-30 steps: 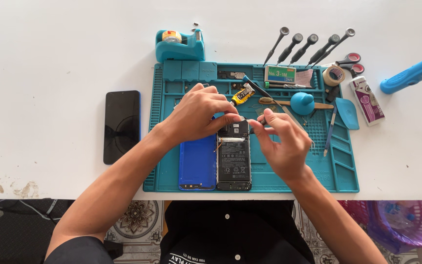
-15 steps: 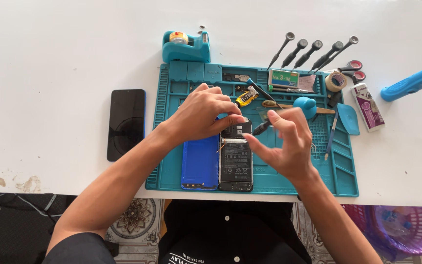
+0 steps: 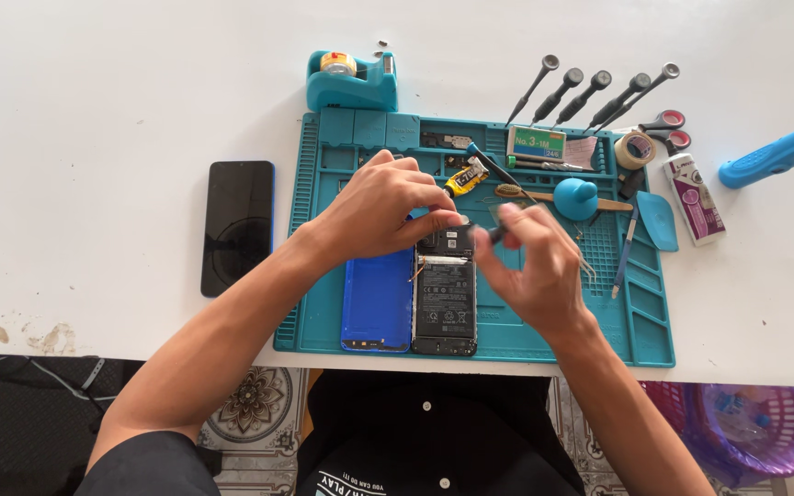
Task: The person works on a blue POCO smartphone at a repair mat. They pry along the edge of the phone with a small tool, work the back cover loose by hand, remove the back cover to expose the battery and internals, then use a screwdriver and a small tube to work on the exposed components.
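Left of the teal repair mat [image 3: 654, 340], a black smartphone [image 3: 238, 227] lay face up on the white table [image 3: 94, 110]. On the mat, our left hand [image 3: 380, 207] pinched narrow at the top edge of the opened phone [image 3: 444, 298], which lay just right of its blue back cover [image 3: 377, 303]. Our right hand [image 3: 530, 262], blurred, gripped a dark screwdriver [image 3: 498, 230] beside that phone's top. A row of screwdrivers [image 3: 590, 92] lay off the mat's upper right edge.

five screwdrivers [image 3: 590, 95], two phones [image 3: 237, 226], one tape dispenser [image 3: 351, 81].
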`<state>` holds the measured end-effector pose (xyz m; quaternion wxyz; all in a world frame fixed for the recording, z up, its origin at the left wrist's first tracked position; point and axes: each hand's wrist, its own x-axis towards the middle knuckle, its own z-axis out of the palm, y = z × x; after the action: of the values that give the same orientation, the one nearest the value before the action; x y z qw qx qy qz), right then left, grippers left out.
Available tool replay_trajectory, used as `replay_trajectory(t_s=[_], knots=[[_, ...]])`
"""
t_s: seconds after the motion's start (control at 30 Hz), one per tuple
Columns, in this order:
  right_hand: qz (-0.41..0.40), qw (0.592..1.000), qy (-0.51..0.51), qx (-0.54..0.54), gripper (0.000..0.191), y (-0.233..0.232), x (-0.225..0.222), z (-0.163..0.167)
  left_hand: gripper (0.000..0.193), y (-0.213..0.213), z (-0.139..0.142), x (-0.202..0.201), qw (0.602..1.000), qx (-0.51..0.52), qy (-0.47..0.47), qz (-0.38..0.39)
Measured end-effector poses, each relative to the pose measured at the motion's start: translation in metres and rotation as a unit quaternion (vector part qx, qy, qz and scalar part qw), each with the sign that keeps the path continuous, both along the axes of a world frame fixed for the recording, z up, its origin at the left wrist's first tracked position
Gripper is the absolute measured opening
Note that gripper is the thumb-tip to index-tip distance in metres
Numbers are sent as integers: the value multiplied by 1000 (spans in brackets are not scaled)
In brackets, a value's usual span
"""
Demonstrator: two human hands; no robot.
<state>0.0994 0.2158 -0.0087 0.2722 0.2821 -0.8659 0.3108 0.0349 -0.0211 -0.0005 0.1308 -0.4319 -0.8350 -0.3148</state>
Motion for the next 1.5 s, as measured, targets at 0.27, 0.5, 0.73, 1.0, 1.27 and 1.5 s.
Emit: replay_trajectory(t_s=[0.27, 0.5, 0.73, 1.0, 1.27, 1.5], knots=[[30, 992, 114, 48, 53, 2, 0, 6, 29, 0, 1, -1, 1000, -2, -6, 2], [42, 993, 100, 43, 51, 3, 0, 3, 30, -1, 1, -1, 1000, -2, -14, 2], [47, 994, 86, 56, 56, 2, -1, 6, 27, 0, 1, 0, 1000, -9, -24, 4], [114, 993, 23, -36, 51, -1, -1, 9, 26, -1, 2, 0, 1000, 2, -16, 0], [116, 977, -11, -179, 48, 8, -3, -8, 28, 1, 6, 3, 999, -20, -35, -19], [91, 986, -47, -128, 49, 10, -2, -7, 27, 5, 2, 6, 998, -31, -44, -27]])
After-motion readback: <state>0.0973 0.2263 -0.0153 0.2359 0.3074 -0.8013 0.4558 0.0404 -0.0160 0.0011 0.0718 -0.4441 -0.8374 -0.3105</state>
